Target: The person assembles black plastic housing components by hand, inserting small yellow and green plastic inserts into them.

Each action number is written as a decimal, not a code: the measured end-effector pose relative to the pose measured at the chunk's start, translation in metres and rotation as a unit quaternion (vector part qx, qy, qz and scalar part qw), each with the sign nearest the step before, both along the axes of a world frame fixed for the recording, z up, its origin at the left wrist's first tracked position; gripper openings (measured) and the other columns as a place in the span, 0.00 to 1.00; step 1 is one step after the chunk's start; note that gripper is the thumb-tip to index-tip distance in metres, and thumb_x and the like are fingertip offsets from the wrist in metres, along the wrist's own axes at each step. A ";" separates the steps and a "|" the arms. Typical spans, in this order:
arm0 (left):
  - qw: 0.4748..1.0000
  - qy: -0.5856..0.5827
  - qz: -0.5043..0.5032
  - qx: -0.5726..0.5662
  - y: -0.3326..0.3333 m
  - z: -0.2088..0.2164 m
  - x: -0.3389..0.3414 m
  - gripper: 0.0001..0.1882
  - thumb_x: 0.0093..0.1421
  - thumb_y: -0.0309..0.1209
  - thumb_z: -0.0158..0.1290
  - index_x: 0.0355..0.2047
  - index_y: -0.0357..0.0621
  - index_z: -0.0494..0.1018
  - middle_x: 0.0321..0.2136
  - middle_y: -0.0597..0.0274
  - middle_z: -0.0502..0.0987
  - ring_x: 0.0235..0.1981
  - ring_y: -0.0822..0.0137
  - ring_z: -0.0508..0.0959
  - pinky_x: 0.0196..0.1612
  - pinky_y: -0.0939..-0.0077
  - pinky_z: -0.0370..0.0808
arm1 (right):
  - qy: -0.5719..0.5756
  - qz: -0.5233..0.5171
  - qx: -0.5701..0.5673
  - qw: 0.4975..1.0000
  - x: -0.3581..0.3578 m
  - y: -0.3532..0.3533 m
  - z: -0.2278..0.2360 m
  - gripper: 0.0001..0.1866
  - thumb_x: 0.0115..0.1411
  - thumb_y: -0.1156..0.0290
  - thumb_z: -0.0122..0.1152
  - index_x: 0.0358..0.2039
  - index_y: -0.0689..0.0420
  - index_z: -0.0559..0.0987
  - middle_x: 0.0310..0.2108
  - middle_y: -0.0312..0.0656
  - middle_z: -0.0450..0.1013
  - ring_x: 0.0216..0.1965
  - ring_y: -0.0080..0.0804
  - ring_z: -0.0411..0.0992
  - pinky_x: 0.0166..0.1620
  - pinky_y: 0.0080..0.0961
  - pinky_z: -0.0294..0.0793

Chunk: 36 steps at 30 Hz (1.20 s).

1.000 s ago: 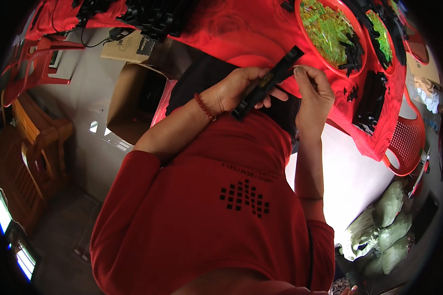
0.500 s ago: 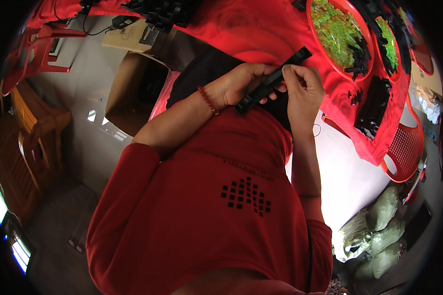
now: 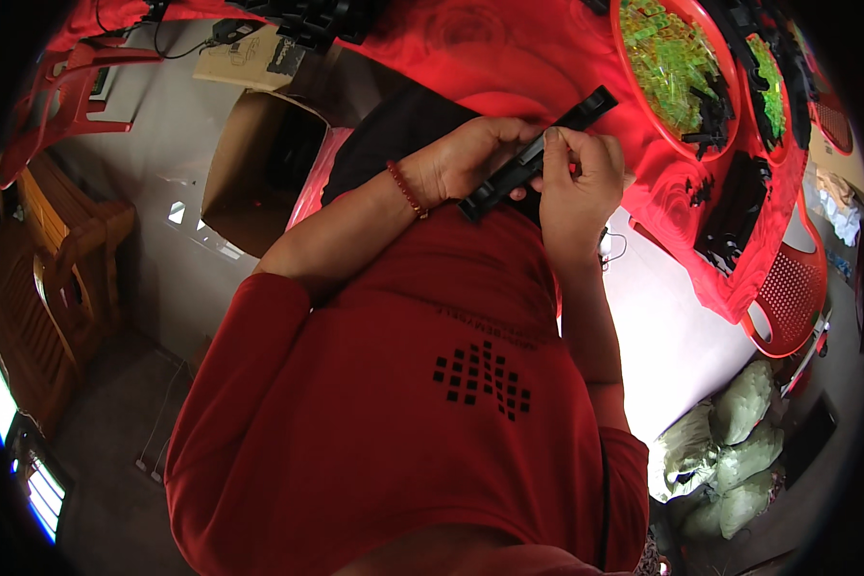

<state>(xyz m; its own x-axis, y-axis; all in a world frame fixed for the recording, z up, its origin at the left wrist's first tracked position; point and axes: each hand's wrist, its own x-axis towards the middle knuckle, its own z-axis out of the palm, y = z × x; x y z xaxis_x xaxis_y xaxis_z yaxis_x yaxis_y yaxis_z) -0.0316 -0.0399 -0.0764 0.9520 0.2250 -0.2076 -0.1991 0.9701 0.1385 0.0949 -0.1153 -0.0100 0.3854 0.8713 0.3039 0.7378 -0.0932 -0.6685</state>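
Observation:
A long black plastic strip (image 3: pixel 502 180) with raised ends slants up to the right in front of me. My left hand (image 3: pixel 478 158), with a red bead bracelet at the wrist, is closed around it from the left and below. Against its upper middle presses the thumb of my right hand (image 3: pixel 581 182), whose fingers are curled in. Whether a small piece sits under that thumb is hidden. Beyond the strip spreads a red-covered table, with a red basin (image 3: pixel 670 72) of small yellow-green clear pieces and black parts.
A second red basin (image 3: pixel 766 91) with green pieces stands farther right, near a black tray (image 3: pixel 734 206). Black parts (image 3: pixel 307 24) lie at the table's far left. An open cardboard box (image 3: pixel 223 173) is at my left; pale sacks (image 3: pixel 744 451) lie on the right floor.
My right hand has slid a little left and down along the strip, its fingers more curled. The strip's far end has shifted slightly right and up. My left hand keeps its hold.

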 end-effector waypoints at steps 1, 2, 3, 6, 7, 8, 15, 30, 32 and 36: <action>1.000 0.001 0.001 -0.001 -0.001 -0.003 0.000 0.17 0.69 0.40 0.44 0.46 0.39 0.72 0.39 0.58 0.78 0.36 0.64 0.78 0.30 0.70 0.75 | -0.039 -0.002 0.006 0.999 0.000 0.000 -0.001 0.03 0.55 0.71 0.68 0.28 0.51 0.81 0.25 0.31 0.69 0.27 0.27 0.67 0.40 0.32 0.59; 1.000 0.009 -0.003 -0.007 -0.001 -0.008 0.000 0.16 0.68 0.39 0.45 0.46 0.39 0.72 0.38 0.58 0.78 0.37 0.64 0.78 0.33 0.67 0.76 | -0.077 -0.005 0.013 0.997 -0.001 0.001 -0.001 0.03 0.54 0.70 0.68 0.27 0.49 0.80 0.25 0.30 0.69 0.28 0.29 0.66 0.41 0.33 0.57; 1.000 0.016 -0.009 -0.014 0.000 -0.002 0.000 0.15 0.67 0.39 0.46 0.45 0.40 0.72 0.38 0.59 0.77 0.38 0.64 0.78 0.36 0.65 0.77 | -0.076 -0.006 0.012 0.997 0.000 0.001 -0.002 0.03 0.54 0.70 0.68 0.27 0.49 0.80 0.25 0.30 0.69 0.28 0.29 0.66 0.41 0.33 0.57; 0.992 0.121 0.033 -0.020 -0.006 0.021 -0.001 0.15 0.65 0.36 0.48 0.46 0.39 0.72 0.38 0.59 0.77 0.40 0.62 0.78 0.44 0.60 0.79 | -0.121 -0.007 0.022 0.992 0.001 0.001 -0.002 0.04 0.54 0.71 0.68 0.27 0.49 0.80 0.25 0.31 0.69 0.29 0.31 0.67 0.41 0.32 0.58; 0.992 0.122 0.033 -0.019 -0.006 0.018 -0.003 0.15 0.65 0.36 0.48 0.46 0.39 0.72 0.38 0.59 0.77 0.40 0.62 0.78 0.44 0.60 0.79 | -0.130 -0.007 0.018 0.991 0.001 0.002 -0.001 0.03 0.53 0.71 0.68 0.27 0.49 0.80 0.25 0.31 0.69 0.29 0.31 0.67 0.41 0.32 0.58; 0.997 0.070 0.044 -0.002 -0.007 0.012 -0.007 0.16 0.64 0.35 0.49 0.46 0.38 0.72 0.38 0.59 0.77 0.41 0.62 0.78 0.47 0.58 0.78 | -0.138 -0.007 0.015 0.990 0.001 0.002 0.000 0.03 0.53 0.71 0.68 0.27 0.49 0.80 0.25 0.31 0.69 0.29 0.31 0.67 0.40 0.31 0.58; 0.973 0.184 0.070 0.124 -0.014 0.037 -0.009 0.15 0.60 0.30 0.51 0.45 0.34 0.73 0.39 0.57 0.78 0.44 0.62 0.79 0.51 0.63 0.77 | -0.167 0.002 -0.013 0.986 0.000 0.001 0.007 0.03 0.54 0.71 0.67 0.27 0.49 0.80 0.25 0.32 0.69 0.29 0.30 0.67 0.41 0.33 0.57; 0.807 0.351 0.044 0.473 -0.022 0.048 -0.004 0.11 0.69 0.29 0.47 0.46 0.34 0.71 0.37 0.59 0.79 0.31 0.73 0.81 0.33 0.78 0.77 | -0.025 -0.049 0.020 0.998 0.008 -0.020 0.009 0.11 0.62 0.73 0.62 0.45 0.56 0.81 0.27 0.35 0.69 0.30 0.27 0.63 0.38 0.28 0.61; 0.834 0.335 0.072 0.432 -0.023 0.044 -0.005 0.11 0.69 0.29 0.47 0.47 0.35 0.71 0.39 0.61 0.79 0.33 0.73 0.80 0.35 0.79 0.78 | 0.001 -0.077 0.038 0.996 0.014 -0.022 0.005 0.15 0.63 0.71 0.62 0.49 0.60 0.78 0.28 0.36 0.68 0.30 0.27 0.62 0.35 0.29 0.63; 0.852 0.310 0.082 0.414 -0.023 0.046 -0.006 0.10 0.69 0.28 0.48 0.47 0.35 0.71 0.40 0.62 0.78 0.37 0.75 0.79 0.39 0.79 0.77 | 0.167 -0.027 -0.060 0.984 0.011 -0.024 -0.001 0.21 0.61 0.69 0.65 0.53 0.62 0.74 0.32 0.37 0.71 0.31 0.24 0.67 0.38 0.26 0.65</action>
